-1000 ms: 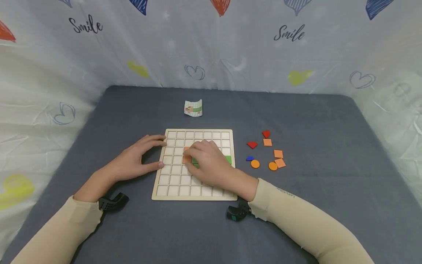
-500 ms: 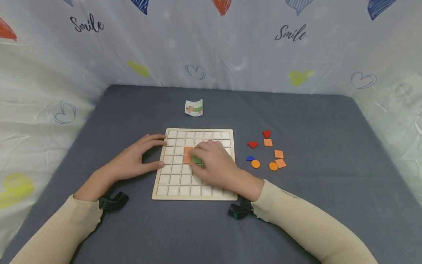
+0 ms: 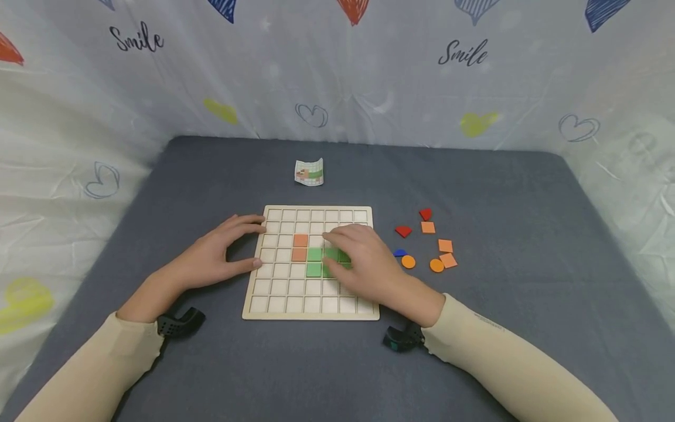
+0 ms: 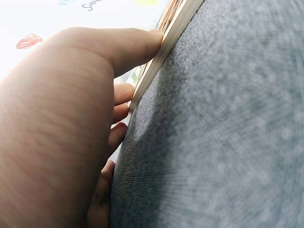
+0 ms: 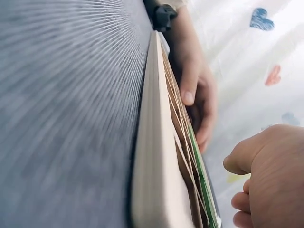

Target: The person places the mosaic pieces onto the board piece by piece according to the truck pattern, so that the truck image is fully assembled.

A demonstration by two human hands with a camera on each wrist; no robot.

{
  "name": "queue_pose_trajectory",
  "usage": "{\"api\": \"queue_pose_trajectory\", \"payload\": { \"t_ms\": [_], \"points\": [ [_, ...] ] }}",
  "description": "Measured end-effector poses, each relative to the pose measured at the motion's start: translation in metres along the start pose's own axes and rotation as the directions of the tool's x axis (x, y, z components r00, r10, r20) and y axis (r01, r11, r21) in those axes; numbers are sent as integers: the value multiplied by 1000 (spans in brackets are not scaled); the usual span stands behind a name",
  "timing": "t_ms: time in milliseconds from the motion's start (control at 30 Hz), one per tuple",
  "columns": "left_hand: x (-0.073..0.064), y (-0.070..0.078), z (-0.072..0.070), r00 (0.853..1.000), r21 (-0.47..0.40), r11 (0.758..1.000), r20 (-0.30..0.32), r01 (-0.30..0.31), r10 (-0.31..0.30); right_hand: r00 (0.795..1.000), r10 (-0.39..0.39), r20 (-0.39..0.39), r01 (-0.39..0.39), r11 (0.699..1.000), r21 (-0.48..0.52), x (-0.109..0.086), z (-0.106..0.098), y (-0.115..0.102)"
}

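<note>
A light wooden grid board (image 3: 311, 317) lies on the dark cloth. Two orange square tiles (image 3: 300, 241) sit one below the other in its cells, and green square tiles (image 3: 313, 269) fill cells just right of them. My left hand (image 3: 216, 256) rests at the board's left edge, thumb (image 4: 151, 43) and fingertips touching the rim. Over the right half of the board hovers my right hand (image 3: 369, 264), covering part of the green tiles. In the right wrist view its thumb (image 5: 240, 159) and fingers are above the board, with nothing visible between them.
Right of the board lie loose orange squares (image 3: 445, 245), orange discs (image 3: 408, 262), red pieces (image 3: 403, 231) and a blue half-disc (image 3: 400, 253). A small printed card (image 3: 309, 173) lies behind the board. A printed curtain (image 3: 337, 76) hangs beyond the table.
My right hand has moved right, away from the orange tiles, uncovering both of them and some green tiles. The left hand has stayed at the board's edge.
</note>
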State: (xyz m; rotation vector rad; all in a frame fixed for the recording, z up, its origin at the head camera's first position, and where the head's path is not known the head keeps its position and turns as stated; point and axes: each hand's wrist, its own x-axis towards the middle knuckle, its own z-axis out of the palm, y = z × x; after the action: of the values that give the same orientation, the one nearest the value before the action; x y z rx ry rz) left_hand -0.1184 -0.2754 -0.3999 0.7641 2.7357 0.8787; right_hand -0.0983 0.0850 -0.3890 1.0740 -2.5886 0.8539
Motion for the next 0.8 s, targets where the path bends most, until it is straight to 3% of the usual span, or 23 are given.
{"api": "queue_pose_trajectory", "payload": {
  "t_ms": [300, 600, 800],
  "points": [
    [-1, 0, 0, 1000, 9, 1000, 2, 8, -8, 992, 15, -125, -16, 1000, -8, -25, -23, 23],
    [-1, 1, 0, 1000, 2, 1000, 7, 15, -15, 964, 161, -210, -176, 983, -58, -52, -53, 58],
    [0, 0, 0, 1000, -1, 1000, -4, 2, -2, 941, 267, -207, -283, 958, -52, -69, -73, 81]
  ]
}}
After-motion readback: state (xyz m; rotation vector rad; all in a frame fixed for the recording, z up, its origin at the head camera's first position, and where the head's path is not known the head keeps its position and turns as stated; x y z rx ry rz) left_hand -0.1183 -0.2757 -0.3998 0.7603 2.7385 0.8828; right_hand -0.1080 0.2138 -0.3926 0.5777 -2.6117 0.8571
